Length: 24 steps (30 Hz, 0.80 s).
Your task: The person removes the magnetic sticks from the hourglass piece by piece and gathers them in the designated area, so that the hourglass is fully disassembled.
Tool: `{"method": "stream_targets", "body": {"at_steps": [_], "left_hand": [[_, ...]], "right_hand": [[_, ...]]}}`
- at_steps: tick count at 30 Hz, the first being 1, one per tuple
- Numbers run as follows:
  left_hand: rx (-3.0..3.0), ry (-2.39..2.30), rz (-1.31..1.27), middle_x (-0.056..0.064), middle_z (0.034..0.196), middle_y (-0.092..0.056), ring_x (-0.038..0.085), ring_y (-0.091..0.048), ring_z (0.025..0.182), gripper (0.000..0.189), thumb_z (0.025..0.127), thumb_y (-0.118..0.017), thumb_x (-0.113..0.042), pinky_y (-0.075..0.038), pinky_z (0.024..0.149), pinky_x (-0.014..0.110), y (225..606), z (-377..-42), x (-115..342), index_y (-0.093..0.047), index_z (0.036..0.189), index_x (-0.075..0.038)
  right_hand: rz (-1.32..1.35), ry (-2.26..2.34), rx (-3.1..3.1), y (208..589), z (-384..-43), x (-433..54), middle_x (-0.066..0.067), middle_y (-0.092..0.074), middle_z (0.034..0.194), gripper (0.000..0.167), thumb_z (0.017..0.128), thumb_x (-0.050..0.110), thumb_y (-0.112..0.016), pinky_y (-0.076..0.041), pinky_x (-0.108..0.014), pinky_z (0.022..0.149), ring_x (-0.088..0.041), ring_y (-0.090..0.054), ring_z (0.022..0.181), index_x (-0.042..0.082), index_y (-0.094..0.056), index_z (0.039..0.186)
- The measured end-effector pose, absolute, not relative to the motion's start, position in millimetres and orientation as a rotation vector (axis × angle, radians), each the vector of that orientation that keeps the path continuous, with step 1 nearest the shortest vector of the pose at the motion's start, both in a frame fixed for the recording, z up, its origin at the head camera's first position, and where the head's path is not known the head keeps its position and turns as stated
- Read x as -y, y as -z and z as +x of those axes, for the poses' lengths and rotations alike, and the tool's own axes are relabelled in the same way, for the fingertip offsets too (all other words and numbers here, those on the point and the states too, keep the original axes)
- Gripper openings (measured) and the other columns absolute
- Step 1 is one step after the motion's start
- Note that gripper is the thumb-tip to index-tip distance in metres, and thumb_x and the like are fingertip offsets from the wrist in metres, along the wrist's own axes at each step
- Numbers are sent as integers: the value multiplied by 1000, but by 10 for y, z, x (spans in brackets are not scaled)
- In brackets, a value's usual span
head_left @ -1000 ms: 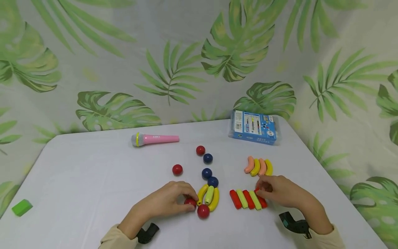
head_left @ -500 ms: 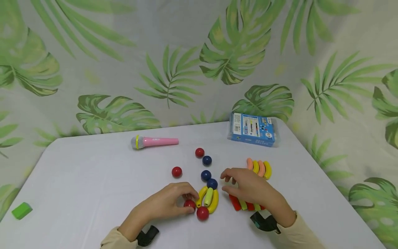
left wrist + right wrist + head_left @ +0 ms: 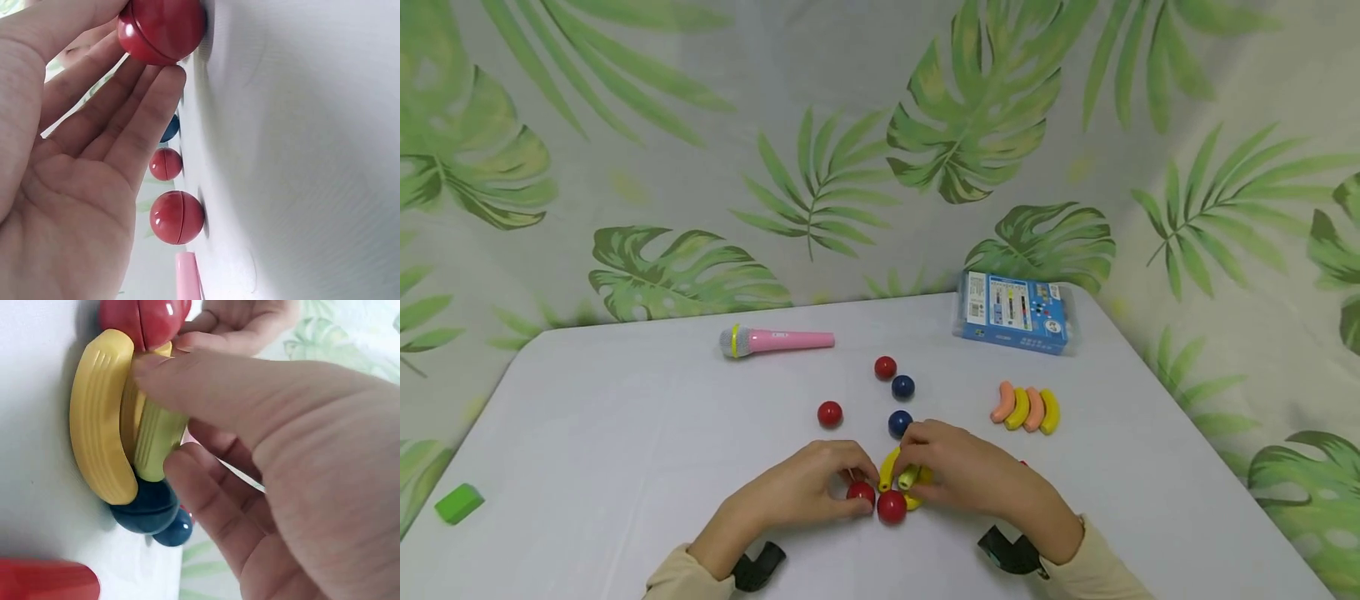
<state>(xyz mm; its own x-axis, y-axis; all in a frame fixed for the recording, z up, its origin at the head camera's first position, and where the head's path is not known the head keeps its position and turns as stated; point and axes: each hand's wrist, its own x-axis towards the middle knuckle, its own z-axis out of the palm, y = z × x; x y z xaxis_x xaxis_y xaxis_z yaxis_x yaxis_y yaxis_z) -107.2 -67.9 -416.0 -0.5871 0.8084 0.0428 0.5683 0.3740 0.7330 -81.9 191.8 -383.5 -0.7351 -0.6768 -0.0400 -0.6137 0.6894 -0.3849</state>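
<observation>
My left hand (image 3: 816, 483) holds a red ball (image 3: 861, 497) on the white table between thumb and fingers. In the left wrist view a fingertip meets that red ball (image 3: 164, 31). Beside it sits a second red ball (image 3: 892, 507). My right hand (image 3: 962, 471) pinches a light green stick (image 3: 156, 434) with thumb and fingertips. The stick lies among curved yellow pieces (image 3: 100, 419), which touch a dark blue ball (image 3: 147, 509) at one end and a red ball (image 3: 140, 322) at the other. In the head view the right hand hides part of this cluster.
Red and blue balls (image 3: 903, 387) lie farther back. Curved pink and yellow pieces (image 3: 1035, 408) form a row on the right. Red sticks (image 3: 47, 580) lie near the right hand. A pink microphone (image 3: 786, 340), a blue box (image 3: 1015, 312) and a green block (image 3: 459, 503) are farther out.
My right hand has left the row of red and green sticks and moved left onto the light green stick in the cluster. My left hand has stayed at the red ball.
</observation>
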Motion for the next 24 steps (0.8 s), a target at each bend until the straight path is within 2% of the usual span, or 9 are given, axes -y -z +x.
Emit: {"method": "stream_targets", "body": {"at_steps": [8,16,24], "left_hand": [[-2333,-1041,1204,-10,104,-70,2,-62,93,26,91,-81,-25,-56,87,22,4186,-1071,669,-73,114,-15],[-2359,-1008,1160,-17,95,-69,0,-62,86,19,91,-81,-23,-57,82,21,4140,-1086,721,-76,107,-17],[-2727,-986,1250,-3,108,-68,10,-63,98,24,87,-84,-16,-58,92,29,4239,-1102,647,-72,108,-11]], "right_hand": [[-939,719,-2752,3758,-817,-2022,13,-63,104,21,92,23,-79,-58,-24,82,-4,-62,90,19,-72,111],[-937,800,-2692,3730,-807,-2072,15,-62,104,17,93,21,-77,-60,-28,84,-6,-65,92,22,-70,109],[-926,805,-2636,3719,-783,-2061,15,-62,102,17,93,21,-77,-58,-25,83,-11,-64,91,20,-71,109]]}}
